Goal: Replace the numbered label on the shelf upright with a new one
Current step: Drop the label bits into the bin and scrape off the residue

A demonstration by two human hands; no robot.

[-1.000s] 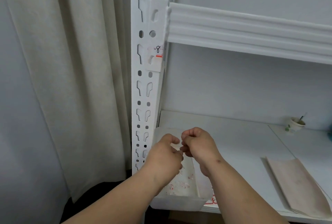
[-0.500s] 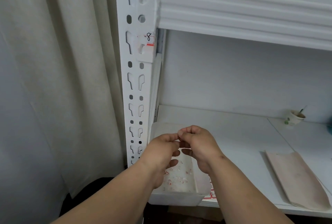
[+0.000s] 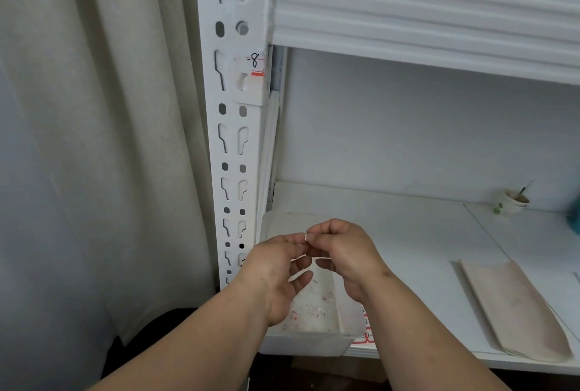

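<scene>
Patience is what I need for this step, I think: I am working a tiny scrap of label (image 3: pixel 306 236) between my fingertips over the plastic tray (image 3: pixel 317 340), and the pull should stay small and slow so the bits fall into the tray and not on the shelf. My left hand (image 3: pixel 277 268) pinches the scrap with thumb and first finger; its other fingers hang loose and half open below. My right hand (image 3: pixel 343 254) is curled tight and pinches the same scrap from the other side, touching the left fingertips. The numbered label (image 3: pixel 255 65), marked 8, is well above both hands and a little left of them, stuck on the shelf upright (image 3: pixel 232 146), which stands just left of my left hand.
</scene>
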